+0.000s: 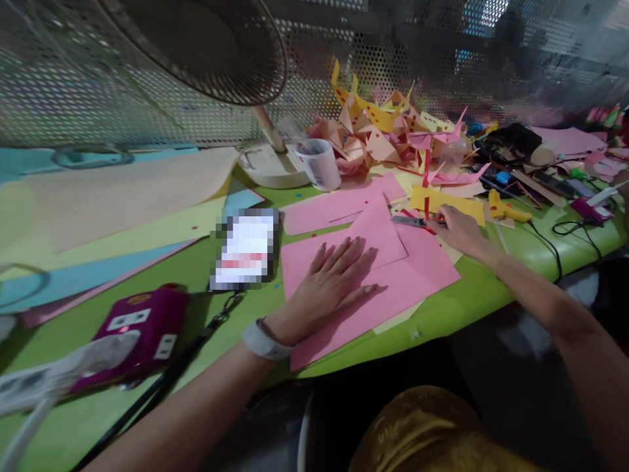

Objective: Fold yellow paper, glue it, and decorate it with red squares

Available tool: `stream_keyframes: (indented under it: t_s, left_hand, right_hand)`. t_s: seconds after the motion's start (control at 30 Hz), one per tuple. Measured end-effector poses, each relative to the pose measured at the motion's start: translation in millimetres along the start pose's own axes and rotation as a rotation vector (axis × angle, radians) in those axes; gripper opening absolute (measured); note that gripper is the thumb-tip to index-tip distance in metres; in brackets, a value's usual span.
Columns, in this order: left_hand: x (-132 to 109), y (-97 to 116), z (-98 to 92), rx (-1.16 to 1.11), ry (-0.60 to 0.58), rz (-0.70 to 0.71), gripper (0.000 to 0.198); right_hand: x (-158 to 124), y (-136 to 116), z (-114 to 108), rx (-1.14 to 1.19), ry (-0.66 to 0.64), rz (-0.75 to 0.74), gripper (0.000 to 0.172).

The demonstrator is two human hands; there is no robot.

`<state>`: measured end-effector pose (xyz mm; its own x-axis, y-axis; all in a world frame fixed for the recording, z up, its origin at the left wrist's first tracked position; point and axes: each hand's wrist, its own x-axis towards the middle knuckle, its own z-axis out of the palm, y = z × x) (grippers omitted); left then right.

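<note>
My left hand (331, 282) lies flat on pink paper (417, 272), its fingers spread, a pale band round the wrist. A smaller folded pink piece (378, 226) rests on the larger sheet, partly under my fingertips. At the right, my right hand (455, 229) is closed round the handle end of scissors (409, 221), whose blades point left over the paper. Red strips show beside the scissors, and a yellow paper piece (452, 202) lies just behind that hand. The fingers' exact hold on the handles is partly hidden.
A phone (248, 246) and purple power adapter (142, 331) lie left. Behind stand a fan (275, 170) and white cup (319, 164), beside heaped paper scraps (368, 141). A yellow glue gun (506, 208) with a black cord lies right. Large coloured sheets (122, 203) cover the back left.
</note>
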<state>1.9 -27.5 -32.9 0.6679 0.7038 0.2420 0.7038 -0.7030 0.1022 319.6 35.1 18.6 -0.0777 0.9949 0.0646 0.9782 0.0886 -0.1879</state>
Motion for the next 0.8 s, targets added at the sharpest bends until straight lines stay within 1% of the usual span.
stream_keyframes:
  t_s: [0.17,0.27,0.4,0.47,0.57,0.67,0.73,0.8]
  left_hand:
    - [-1,-1,1.3,-0.02,-0.041,-0.002,0.072]
    - [0,0,0.3,-0.019,-0.052,-0.005,0.072]
    - [-1,1,0.8,-0.017,-0.052,0.0,0.069]
    - [-2,0,1.6,-0.021,-0.044,0.001,0.067]
    - [-2,0,0.6,-0.025,-0.047,0.005,0.068]
    - [1,2,-3.9,-0.018,-0.031,0.036,0.068]
    - [2,3,-6.6,-0.01,-0.008,0.065,0.068]
    - [3,4,-7.1,-0.008,0.0,0.081,0.068]
  right_hand:
    - [1,1,3,-0.039,0.005,-0.051,0.033]
    - [-3,2,-3,-0.003,-0.032,-0.093,0.031]
    - [-15,3,-14,0.056,-0.112,-0.138,0.035]
    - [-20,6,-17,0.081,-0.13,-0.14,0.036]
    - [-21,13,-18,0.1,-0.086,-0.121,0.033]
    - [-13,16,-14,0.121,-0.033,-0.166,0.031]
    - [-5,14,-9,0.123,-0.019,-0.191,0.033]
    - [2,10,-4,0.086,-0.006,-0.151,0.033]
